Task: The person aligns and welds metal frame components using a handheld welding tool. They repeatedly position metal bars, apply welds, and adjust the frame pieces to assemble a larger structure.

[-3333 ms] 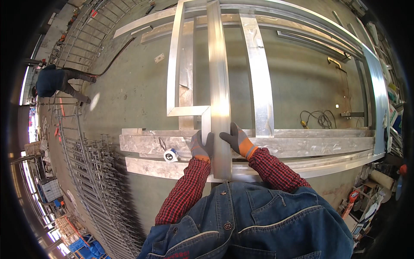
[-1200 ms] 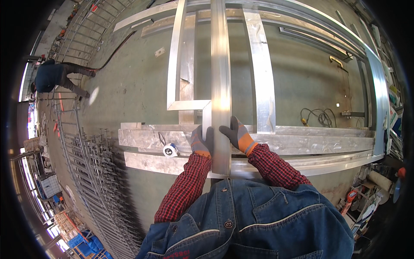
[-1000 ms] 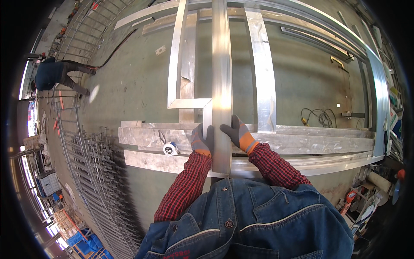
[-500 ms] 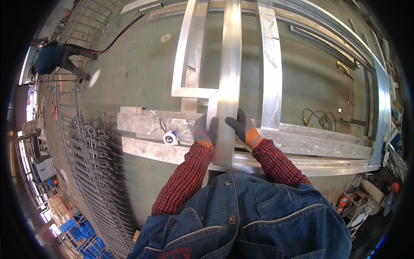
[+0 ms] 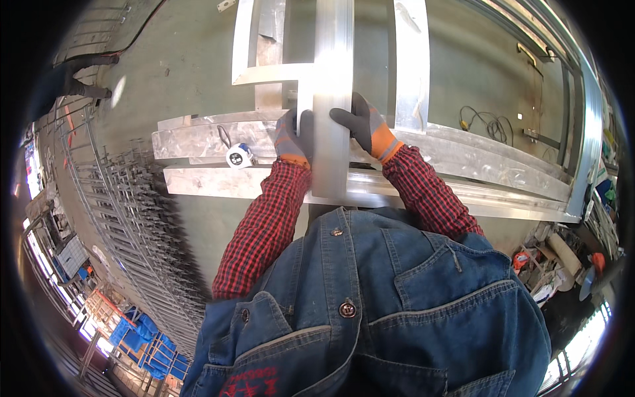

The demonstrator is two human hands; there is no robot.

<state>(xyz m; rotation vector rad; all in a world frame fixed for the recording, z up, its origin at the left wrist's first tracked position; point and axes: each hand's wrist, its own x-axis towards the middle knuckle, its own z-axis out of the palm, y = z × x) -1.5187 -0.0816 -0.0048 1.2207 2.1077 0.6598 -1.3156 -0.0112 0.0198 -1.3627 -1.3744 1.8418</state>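
A long, shiny metal beam (image 5: pixel 333 99) runs away from my body, lying over the crosswise metal bars. My left hand (image 5: pixel 295 137), in a grey and orange work glove, grips the beam's left side near its close end. On the opposite side, my gloved right hand (image 5: pixel 370 130) holds it with the thumb on the edge; the fingers beneath are partly hidden. Touching the beam's left side is a silver metal frame (image 5: pixel 274 73) with a square corner. A white and blue tape measure (image 5: pixel 239 156) rests on the bars left of my left hand.
Another flat metal bar (image 5: pixel 411 66) lies right of the beam. A coiled dark cable (image 5: pixel 487 126) is on the floor farther right. Stacked metal grids (image 5: pixel 132 225) stand at left, and a person's legs (image 5: pixel 83 76) show at upper left. Clutter (image 5: pixel 552 264) fills the lower right.
The view has tilted down, so the beam, bars and hands sit higher in the picture. Both hands keep their hold on the beam. Less of the person at upper left shows.
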